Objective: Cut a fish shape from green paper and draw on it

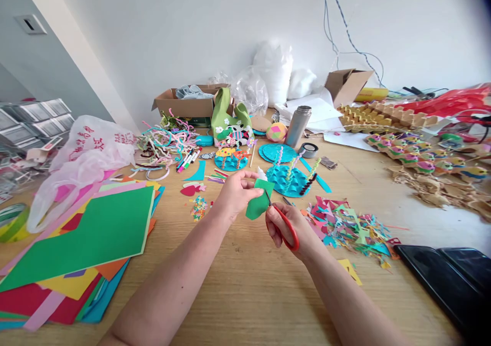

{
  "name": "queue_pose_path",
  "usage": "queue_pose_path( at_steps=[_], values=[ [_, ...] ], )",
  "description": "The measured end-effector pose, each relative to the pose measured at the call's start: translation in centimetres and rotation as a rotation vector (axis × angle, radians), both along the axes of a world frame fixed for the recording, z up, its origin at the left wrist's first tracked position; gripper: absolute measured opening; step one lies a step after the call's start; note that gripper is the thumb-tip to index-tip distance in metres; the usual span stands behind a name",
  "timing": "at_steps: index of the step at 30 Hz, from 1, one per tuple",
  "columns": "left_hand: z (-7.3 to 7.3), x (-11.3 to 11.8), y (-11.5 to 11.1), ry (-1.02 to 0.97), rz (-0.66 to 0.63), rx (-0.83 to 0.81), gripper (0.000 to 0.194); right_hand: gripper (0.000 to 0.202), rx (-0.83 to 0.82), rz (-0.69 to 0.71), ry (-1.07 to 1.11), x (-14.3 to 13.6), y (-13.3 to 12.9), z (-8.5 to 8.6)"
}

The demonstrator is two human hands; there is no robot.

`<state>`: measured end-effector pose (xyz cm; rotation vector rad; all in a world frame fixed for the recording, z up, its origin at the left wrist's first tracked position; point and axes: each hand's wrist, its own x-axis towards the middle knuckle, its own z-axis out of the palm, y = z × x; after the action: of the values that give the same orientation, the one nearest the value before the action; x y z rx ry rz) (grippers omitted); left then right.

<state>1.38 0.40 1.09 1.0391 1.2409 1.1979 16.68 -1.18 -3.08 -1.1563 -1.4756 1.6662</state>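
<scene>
My left hand [238, 195] pinches a small piece of green paper [258, 206] above the middle of the table. In my right hand [295, 228] is a pair of red-handled scissors [288, 227], its blades at the paper's right edge. How far the blades are apart is too small to tell. Just behind the paper shows the white tip of a bottle [262, 174]. A blue scalloped disc [282, 180] with fuzzy pipe cleaners standing in it lies beyond my hands. Paper scraps [351, 228] are heaped to the right of my right hand.
Coloured paper sheets [111, 218] are stacked at the left. Pipe cleaners [169, 144], markers [187, 160], a metal flask [299, 126] and a roll of tape [308, 150] stand or lie farther back. Dark phone-like slabs [429, 274] lie at the right, below egg trays [425, 152].
</scene>
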Motion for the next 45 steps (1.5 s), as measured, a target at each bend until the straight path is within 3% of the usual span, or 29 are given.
queue_pose_path(
  at_steps=[9,45],
  values=[
    [-0.3,-0.02,0.16,0.018,-0.015,0.037,0.03,0.051,-0.017,-0.01,0.017,-0.25,0.07,0.19],
    [-0.11,0.22,0.15,-0.116,0.034,-0.029,0.032,0.054,0.022,0.001,0.063,-0.16,0.05,0.3]
  ],
)
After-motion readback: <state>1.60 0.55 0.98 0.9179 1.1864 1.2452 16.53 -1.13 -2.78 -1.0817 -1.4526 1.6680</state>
